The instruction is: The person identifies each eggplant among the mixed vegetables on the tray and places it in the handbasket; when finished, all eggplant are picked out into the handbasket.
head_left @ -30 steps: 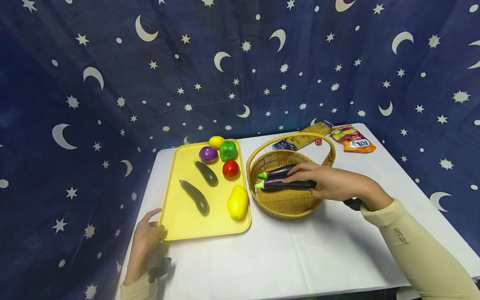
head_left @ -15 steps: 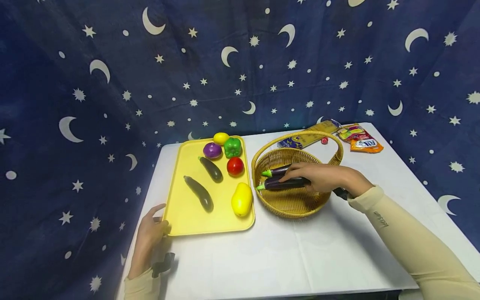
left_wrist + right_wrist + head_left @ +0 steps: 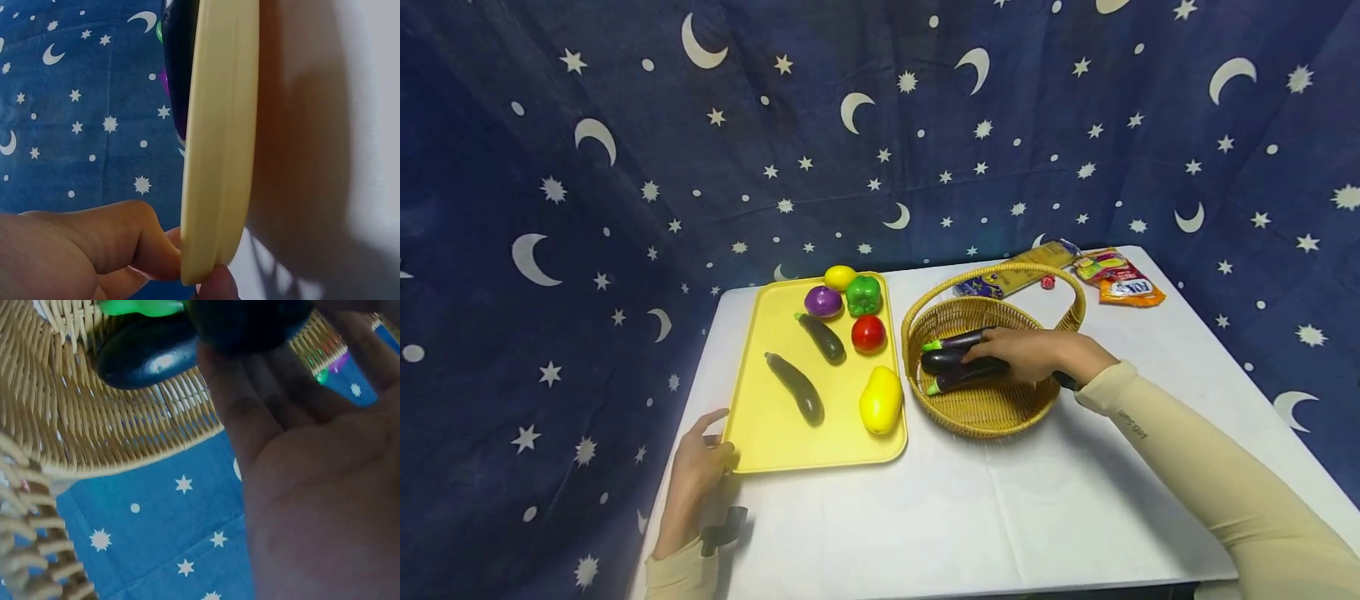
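In the head view, my right hand reaches into a wicker basket and grips a dark eggplant with a green stem end. Two more eggplants lie beside it, partly under the fingers: one with a green tip, the other showing its rounded dark end. The right wrist view has the held eggplant against my fingertips. At the near left corner of a yellow tray, my left hand pinches the rim, with the tray edge between thumb and fingers.
On the tray lie two dark eggplants, a yellow mango, a tomato, a green pepper, a purple onion-like vegetable and a lemon. Snack packets lie behind the basket, whose handle arches up.
My right hand has lowered its eggplant deeper and nearer the basket's front, and another eggplant's rounded end now shows behind it. My left hand stays on the tray corner. The head view shifted slightly.
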`<act>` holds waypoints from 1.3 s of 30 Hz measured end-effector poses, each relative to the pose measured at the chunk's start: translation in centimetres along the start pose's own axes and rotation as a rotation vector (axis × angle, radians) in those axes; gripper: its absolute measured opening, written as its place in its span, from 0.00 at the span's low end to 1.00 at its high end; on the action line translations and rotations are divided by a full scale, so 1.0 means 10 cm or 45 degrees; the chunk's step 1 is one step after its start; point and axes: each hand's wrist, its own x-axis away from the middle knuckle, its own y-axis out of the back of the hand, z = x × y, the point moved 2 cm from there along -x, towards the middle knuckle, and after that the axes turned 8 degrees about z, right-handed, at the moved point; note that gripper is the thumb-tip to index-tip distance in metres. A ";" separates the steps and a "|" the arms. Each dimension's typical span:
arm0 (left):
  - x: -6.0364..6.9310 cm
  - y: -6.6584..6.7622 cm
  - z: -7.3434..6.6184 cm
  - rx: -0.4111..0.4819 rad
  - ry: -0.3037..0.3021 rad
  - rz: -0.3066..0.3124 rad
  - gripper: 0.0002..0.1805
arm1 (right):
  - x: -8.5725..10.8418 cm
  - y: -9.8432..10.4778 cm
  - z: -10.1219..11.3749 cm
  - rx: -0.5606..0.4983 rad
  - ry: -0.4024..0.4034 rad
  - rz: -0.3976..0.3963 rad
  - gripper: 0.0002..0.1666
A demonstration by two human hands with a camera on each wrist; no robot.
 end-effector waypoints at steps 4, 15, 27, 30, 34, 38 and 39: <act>0.01 -0.01 -0.01 -0.002 0.004 0.003 0.46 | -0.06 -0.02 -0.01 0.047 0.001 -0.054 0.39; 0.01 -0.02 -0.01 -0.023 0.023 -0.015 0.46 | 0.08 0.05 0.21 0.006 0.003 -0.245 0.36; -0.01 -0.03 -0.02 -0.029 -0.005 -0.008 0.45 | -0.11 0.21 1.32 -0.168 0.334 -0.451 0.25; -0.03 -0.02 -0.06 -0.040 -0.013 -0.017 0.44 | -0.41 0.23 1.54 -0.282 0.292 -0.511 0.26; -0.04 -0.02 -0.07 -0.039 -0.030 -0.017 0.43 | -0.89 0.20 1.83 -0.457 0.149 -0.615 0.27; -0.01 -0.03 -0.03 -0.072 -0.020 -0.019 0.42 | -1.31 0.10 2.13 -0.518 0.021 -0.657 0.30; 0.00 -0.03 -0.01 -0.080 -0.017 -0.019 0.42 | -1.41 0.06 2.19 -0.503 -0.015 -0.649 0.31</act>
